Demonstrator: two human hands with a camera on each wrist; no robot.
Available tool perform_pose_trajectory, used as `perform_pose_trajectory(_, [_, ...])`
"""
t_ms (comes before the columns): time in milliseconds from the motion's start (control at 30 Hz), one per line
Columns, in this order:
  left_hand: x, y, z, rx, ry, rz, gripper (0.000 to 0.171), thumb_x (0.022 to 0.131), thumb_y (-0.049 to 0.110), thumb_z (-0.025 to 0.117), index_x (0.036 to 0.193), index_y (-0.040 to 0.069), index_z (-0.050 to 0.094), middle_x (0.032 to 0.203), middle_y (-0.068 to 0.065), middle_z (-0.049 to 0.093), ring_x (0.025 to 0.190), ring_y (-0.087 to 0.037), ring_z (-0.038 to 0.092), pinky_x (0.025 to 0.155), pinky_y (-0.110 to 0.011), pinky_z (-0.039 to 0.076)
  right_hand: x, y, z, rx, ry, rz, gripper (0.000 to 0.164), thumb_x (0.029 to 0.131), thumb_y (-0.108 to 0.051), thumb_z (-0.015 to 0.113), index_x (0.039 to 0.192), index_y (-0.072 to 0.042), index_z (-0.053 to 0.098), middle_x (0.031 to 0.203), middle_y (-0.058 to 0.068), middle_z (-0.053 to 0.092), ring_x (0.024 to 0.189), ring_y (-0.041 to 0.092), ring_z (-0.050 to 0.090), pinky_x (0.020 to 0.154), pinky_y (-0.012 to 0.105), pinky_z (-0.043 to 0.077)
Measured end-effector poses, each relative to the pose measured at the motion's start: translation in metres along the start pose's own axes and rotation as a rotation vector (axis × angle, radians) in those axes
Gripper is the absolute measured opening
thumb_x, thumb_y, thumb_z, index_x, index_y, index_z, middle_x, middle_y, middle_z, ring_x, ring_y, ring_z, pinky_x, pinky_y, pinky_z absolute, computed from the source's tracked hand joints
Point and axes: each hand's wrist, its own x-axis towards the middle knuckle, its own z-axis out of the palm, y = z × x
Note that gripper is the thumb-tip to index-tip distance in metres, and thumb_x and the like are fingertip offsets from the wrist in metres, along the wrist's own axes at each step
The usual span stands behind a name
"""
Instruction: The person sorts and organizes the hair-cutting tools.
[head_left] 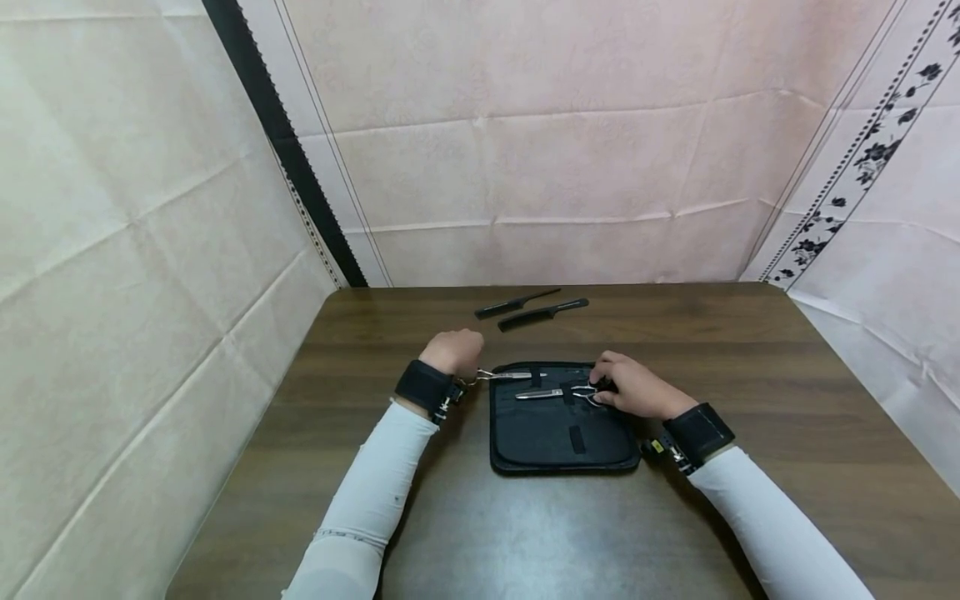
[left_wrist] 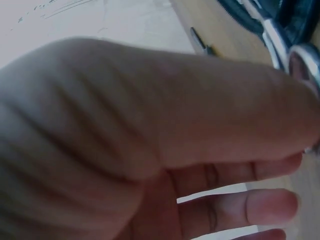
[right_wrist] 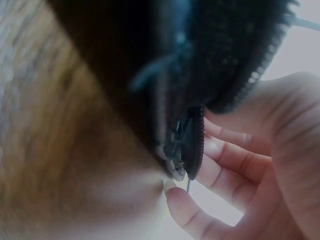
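Observation:
A black zip case (head_left: 536, 437) lies open on the table, with two pairs of silver scissors across it. My left hand (head_left: 455, 352) is at the case's upper left and pinches the ring handles of the upper scissors (head_left: 513, 376); their blades lie under an elastic strap (head_left: 536, 378). In the left wrist view a scissor ring (left_wrist: 304, 60) sits at the thumb tip. My right hand (head_left: 633, 387) grips the case's right edge between thumb and fingers, close to the handles of the lower scissors (head_left: 540, 394). A toothed zip edge (right_wrist: 200, 145) runs along its fingers.
Two black combs, a farther one (head_left: 498, 308) and a nearer one (head_left: 525, 318), lie beyond the case. An unfilled strap (head_left: 576, 439) is on the case's lower part. The brown wooden table (head_left: 360, 417) meets pale patterned cloth (head_left: 570, 167) behind.

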Motion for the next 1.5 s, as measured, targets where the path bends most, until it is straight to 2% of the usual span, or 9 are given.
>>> perform_pose_trajectory(300, [0.004, 0.006, 0.008, 0.07, -0.006, 0.014, 0.017, 0.095, 0.005, 0.068, 0.08, 0.012, 0.067, 0.08, 0.0, 0.061, 0.065, -0.016, 0.05, 0.059, -0.031, 0.044, 0.002, 0.001, -0.001, -0.006, -0.001, -0.005, 0.018, 0.096, -0.013, 0.075, 0.112, -0.004, 0.073, 0.108, 0.007, 0.062, 0.096, 0.02, 0.061, 0.085, 0.042, 0.054])
perform_pose_trajectory(500, [0.007, 0.008, 0.012, 0.1, -0.002, 0.027, 0.021, 0.097, 0.006, 0.066, 0.077, 0.013, 0.066, 0.082, -0.001, 0.063, 0.066, -0.016, 0.05, 0.06, -0.033, 0.044, 0.001, 0.001, 0.001, -0.005, 0.005, -0.012, 0.019, 0.095, -0.013, 0.076, 0.112, -0.004, 0.073, 0.108, 0.007, 0.062, 0.096, 0.02, 0.062, 0.085, 0.042, 0.054])
perform_pose_trajectory(667, [0.008, 0.01, 0.015, 0.114, 0.031, 0.044, 0.026, 0.104, 0.013, 0.06, 0.079, 0.013, 0.068, 0.084, -0.001, 0.065, 0.067, -0.016, 0.051, 0.062, -0.033, 0.045, 0.001, 0.001, 0.001, -0.004, 0.016, -0.011, 0.019, 0.095, -0.014, 0.076, 0.111, -0.004, 0.073, 0.108, 0.006, 0.062, 0.095, 0.019, 0.061, 0.086, 0.042, 0.055])
perform_pose_trajectory(967, [0.008, 0.013, 0.016, 0.114, 0.058, 0.068, 0.031, 0.107, 0.015, 0.054, 0.079, 0.013, 0.066, 0.077, 0.0, 0.061, 0.065, -0.015, 0.049, 0.061, -0.031, 0.044, -0.001, 0.0, 0.001, -0.001, 0.021, -0.017, 0.019, 0.095, -0.012, 0.076, 0.112, -0.003, 0.073, 0.108, 0.008, 0.063, 0.095, 0.02, 0.061, 0.085, 0.043, 0.054])
perform_pose_trajectory(1500, [0.009, 0.017, 0.017, 0.101, 0.03, 0.084, 0.032, 0.109, 0.017, 0.051, 0.08, 0.014, 0.063, 0.074, 0.001, 0.055, 0.064, -0.014, 0.048, 0.062, -0.03, 0.043, -0.001, 0.0, 0.001, 0.003, 0.021, -0.012, 0.018, 0.095, -0.012, 0.076, 0.111, -0.004, 0.073, 0.108, 0.007, 0.063, 0.095, 0.019, 0.061, 0.085, 0.043, 0.054])
